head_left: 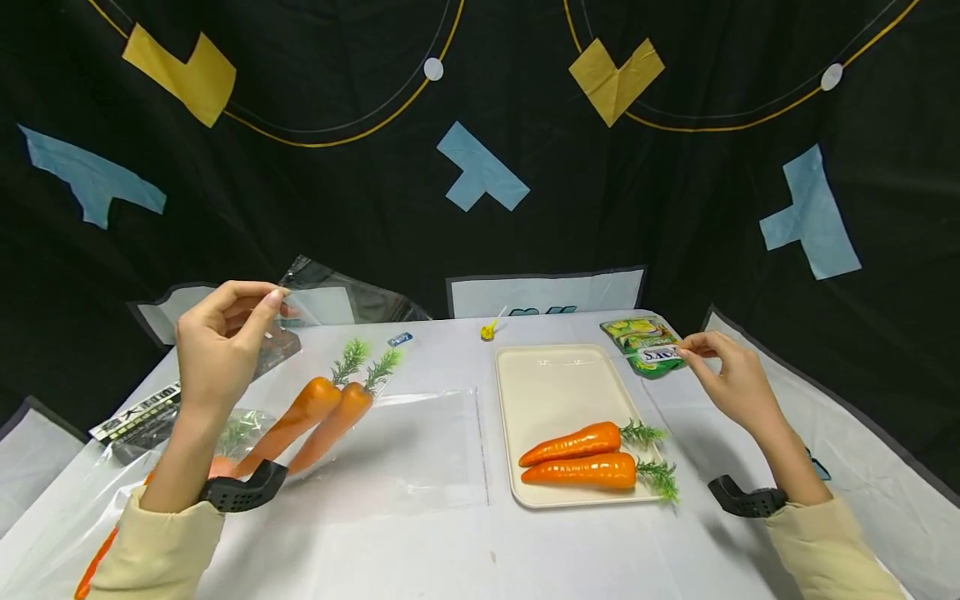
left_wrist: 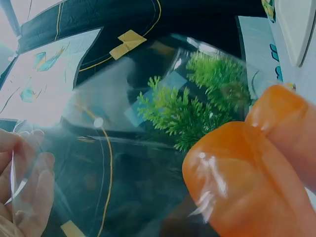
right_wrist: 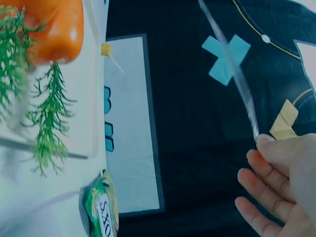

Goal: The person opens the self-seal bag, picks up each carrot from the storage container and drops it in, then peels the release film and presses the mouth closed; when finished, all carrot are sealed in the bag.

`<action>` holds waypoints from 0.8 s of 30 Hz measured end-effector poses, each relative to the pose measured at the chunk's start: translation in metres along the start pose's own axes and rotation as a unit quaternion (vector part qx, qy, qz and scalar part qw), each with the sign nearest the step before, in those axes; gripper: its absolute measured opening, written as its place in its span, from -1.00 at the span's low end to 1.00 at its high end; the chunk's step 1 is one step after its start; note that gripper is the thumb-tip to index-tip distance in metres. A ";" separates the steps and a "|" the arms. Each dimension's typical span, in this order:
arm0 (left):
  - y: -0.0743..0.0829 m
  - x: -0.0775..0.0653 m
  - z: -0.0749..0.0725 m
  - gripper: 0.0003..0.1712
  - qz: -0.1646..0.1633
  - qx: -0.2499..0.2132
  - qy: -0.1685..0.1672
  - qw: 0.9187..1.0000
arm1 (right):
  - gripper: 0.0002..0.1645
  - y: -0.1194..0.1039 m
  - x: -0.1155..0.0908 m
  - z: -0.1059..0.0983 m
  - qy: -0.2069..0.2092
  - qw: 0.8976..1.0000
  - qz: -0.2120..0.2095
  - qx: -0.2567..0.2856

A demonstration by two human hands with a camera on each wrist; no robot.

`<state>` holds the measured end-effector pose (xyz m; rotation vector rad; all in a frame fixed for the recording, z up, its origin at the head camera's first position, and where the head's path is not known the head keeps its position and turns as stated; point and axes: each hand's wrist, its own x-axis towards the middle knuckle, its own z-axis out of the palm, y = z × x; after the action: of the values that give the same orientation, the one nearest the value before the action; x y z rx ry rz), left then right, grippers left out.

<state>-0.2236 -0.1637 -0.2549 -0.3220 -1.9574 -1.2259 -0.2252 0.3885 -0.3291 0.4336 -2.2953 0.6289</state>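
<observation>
My left hand pinches the edge of a clear plastic bag between thumb and fingers, lifted above the left of the table. Two orange carrots with green tops show through the film: the left carrot and the right carrot. Over the table's right side, my right hand pinches a thin clear strip between thumb and index finger, the other fingers loosely bent. Two more carrots, an upper carrot and a lower carrot, lie side by side on a cream tray.
A green packet lies behind the right hand. Another clear bag lies flat left of the tray. At the back are a small yellow item and a small blue packet. Black-printed packaging lies at far left.
</observation>
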 end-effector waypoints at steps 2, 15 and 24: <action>-0.001 0.000 -0.003 -0.79 -0.005 0.001 0.002 1.000 | -0.90 0.002 -0.002 -0.003 0.008 1.000 0.008 -0.011; 0.001 -0.006 -0.006 -0.80 -0.009 -0.002 -0.011 1.000 | -0.93 0.020 -0.018 -0.019 0.036 0.995 0.072 -0.054; -0.001 -0.008 -0.003 -0.80 -0.002 -0.002 -0.020 1.000 | -0.84 0.037 -0.029 -0.027 0.024 0.985 0.146 -0.085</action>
<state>-0.2178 -0.1656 -0.2604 -0.3473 -1.9901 -1.2345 -0.2081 0.4371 -0.3441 -0.0009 -2.3617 0.5706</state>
